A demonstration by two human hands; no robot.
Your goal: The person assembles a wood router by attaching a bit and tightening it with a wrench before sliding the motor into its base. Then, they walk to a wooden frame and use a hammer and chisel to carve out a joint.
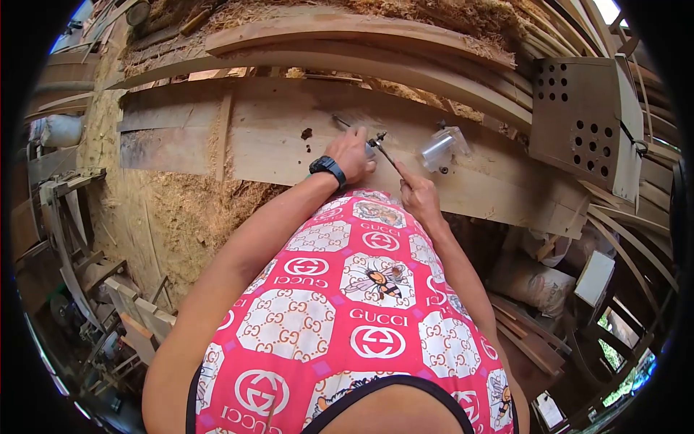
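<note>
We see a thin metal tool (pixel 384 150) lying slantwise over the wide plank (pixel 275 145), about midway between the plank's far and near edges and toward its right half; its knobbed head points to the far edge and its slim shaft runs back toward the near edge; the right hand (pixel 419 194) pinches the near end of that shaft between thumb and forefinger, the other fingers folded in; the left hand (pixel 352 154), with a black wristwatch (pixel 327 168) on its wrist, rests on the plank just beside the tool's head with its fingers curled down, touching the head, though we cannot tell whether it grips the tool or only steadies it; a small clear plastic container (pixel 442 148) lies tipped on the plank just to the right of the tool, near both hands; a dark spot (pixel 306 133) marks the plank to the left of the left hand; beyond the plank's right end stands a wooden box with drilled holes (pixel 578 119); curved planks (pixel 347 43) and sawdust (pixel 181 210) lie past the far edge and below the left end.
</note>
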